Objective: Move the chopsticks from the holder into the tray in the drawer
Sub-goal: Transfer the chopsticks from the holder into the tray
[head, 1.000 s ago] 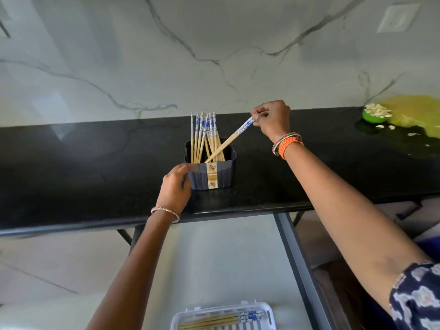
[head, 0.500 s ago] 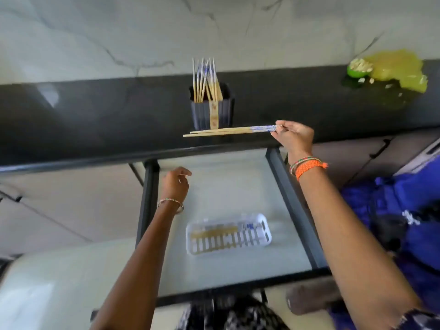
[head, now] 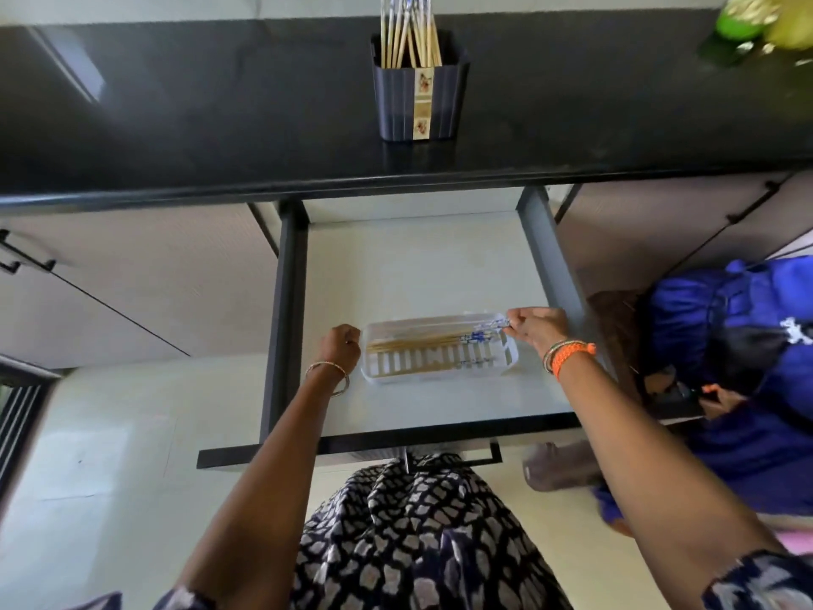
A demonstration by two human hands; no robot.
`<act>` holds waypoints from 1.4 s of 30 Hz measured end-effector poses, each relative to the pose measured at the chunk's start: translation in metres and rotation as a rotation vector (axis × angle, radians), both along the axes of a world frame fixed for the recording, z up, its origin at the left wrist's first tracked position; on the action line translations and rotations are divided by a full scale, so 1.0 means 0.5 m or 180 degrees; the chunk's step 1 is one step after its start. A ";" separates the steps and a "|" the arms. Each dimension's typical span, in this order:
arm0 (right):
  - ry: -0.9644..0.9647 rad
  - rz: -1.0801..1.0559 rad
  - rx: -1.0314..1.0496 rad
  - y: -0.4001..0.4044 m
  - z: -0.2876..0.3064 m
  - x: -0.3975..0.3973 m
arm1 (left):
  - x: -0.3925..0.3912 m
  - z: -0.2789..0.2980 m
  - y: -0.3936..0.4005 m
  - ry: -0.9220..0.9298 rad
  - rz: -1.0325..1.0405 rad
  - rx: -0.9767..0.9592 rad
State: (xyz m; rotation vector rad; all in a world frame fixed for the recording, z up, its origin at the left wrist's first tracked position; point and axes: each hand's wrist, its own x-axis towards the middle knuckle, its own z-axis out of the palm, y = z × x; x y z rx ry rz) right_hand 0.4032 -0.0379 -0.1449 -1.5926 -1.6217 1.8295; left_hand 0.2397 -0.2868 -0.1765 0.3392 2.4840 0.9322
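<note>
A person stands over an open drawer (head: 422,266) below a black desk (head: 176,107). Half a second ago the right hand (head: 539,330) carried a pair of chopsticks level beside the dark holder (head: 418,103); now it has come down to the white slotted tray (head: 506,361) in the drawer, fingers (head: 514,321) pinching the blue-patterned ends of the chopsticks (head: 422,343), which lie lengthwise in the tray. The left hand (head: 341,345), which hung free above the drawer, now sits against the tray's left end with its fingers curled; it seems to steady the tray, though whether it grips the rim cannot be told. This pair looks all but delivered, with only the release left.

More chopsticks (head: 409,41) stand upright in the holder on the desk, so the task is far from finished. Their tops are cut off by the frame's upper edge. In the tray, the new pair blurs into those already there, so a count is not possible. A green and yellow object at the top right is too blurred to name.
</note>
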 end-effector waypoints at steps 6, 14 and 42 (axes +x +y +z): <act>-0.0412 0.0022 0.0415 -0.035 -0.007 -0.019 | 0.017 -0.009 -0.003 -0.0168 0.0002 0.0004; -0.0539 0.0107 0.0557 -0.032 -0.004 -0.026 | 0.015 -0.016 -0.006 -0.0390 0.0097 0.0116; -0.1886 0.3708 0.3107 -0.117 -0.047 -0.085 | 0.015 -0.017 -0.009 -0.0588 0.0133 0.0075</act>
